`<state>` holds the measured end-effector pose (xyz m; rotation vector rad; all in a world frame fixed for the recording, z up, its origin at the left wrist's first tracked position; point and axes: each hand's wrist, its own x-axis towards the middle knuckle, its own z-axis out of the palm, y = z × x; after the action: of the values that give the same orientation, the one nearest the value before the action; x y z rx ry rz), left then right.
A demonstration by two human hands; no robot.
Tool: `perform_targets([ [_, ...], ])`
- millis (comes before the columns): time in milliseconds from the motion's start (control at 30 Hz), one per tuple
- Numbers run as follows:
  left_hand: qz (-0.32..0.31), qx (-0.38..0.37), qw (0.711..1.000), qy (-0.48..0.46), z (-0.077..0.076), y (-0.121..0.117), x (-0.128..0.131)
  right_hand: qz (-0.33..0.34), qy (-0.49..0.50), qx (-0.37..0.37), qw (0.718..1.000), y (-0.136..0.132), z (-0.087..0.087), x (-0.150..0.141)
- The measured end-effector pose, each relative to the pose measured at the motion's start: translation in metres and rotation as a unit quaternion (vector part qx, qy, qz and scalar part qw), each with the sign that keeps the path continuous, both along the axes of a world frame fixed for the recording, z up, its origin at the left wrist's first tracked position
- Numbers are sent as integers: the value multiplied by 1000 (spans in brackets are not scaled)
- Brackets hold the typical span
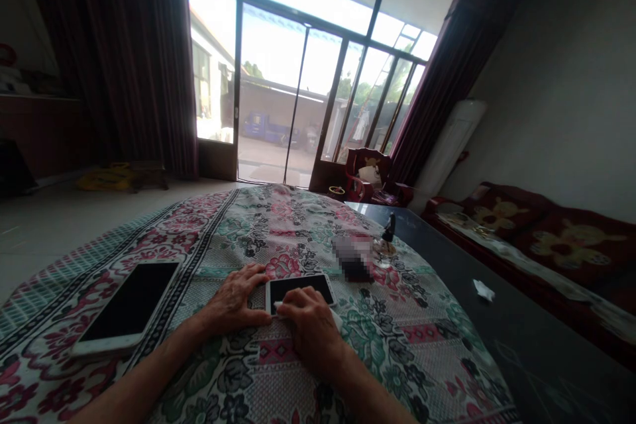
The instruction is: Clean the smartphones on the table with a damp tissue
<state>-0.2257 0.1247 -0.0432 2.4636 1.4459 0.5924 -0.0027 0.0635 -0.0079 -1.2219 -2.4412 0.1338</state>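
Note:
A white-framed smartphone with a dark screen lies face up on the patterned tablecloth. My left hand steadies its left end, thumb at the near corner and fingers at the far one. Pinched in my right hand is a white tissue, pressed on the near part of the screen. Some of it also shows beyond that hand's right side. Farther left rests a larger white tablet, its screen dark too. My right hand covers part of the phone.
Right of the phone are a blurred-out dark object and a small glass bottle with a black top. Crumpled white paper lies on a dark tabletop. Beyond stand a wooden sofa, an armchair and glass doors.

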Motion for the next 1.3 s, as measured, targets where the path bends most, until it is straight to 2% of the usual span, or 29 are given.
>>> perform_targets([
  [100,-1,3,1000,-3,2,-1,0,16,60,16,998,-6,-6,10],
  [267,-1,5,1000,0,1,0,0,-39,136,75,987,9,-9,10],
  [367,-2,2,1000,2,1,0,0,-43,127,68,989,21,-6,3],
  [567,-2,-9,1000,8,3,0,1,-6,63,39,997,35,-3,-15],
  [800,-4,-9,1000,14,5,0,1,19,31,16,999,32,-5,-19],
  [1000,-17,-21,999,31,10,-2,-1,12,42,7,999,15,-5,-10],
  [1167,-15,-34,999,33,14,-4,-1,69,130,0,989,7,4,10],
  [1233,-12,-36,999,35,15,-4,0,36,186,24,982,10,7,27],
  [1300,-11,-37,999,36,17,-5,1,-29,228,56,972,16,7,44],
])
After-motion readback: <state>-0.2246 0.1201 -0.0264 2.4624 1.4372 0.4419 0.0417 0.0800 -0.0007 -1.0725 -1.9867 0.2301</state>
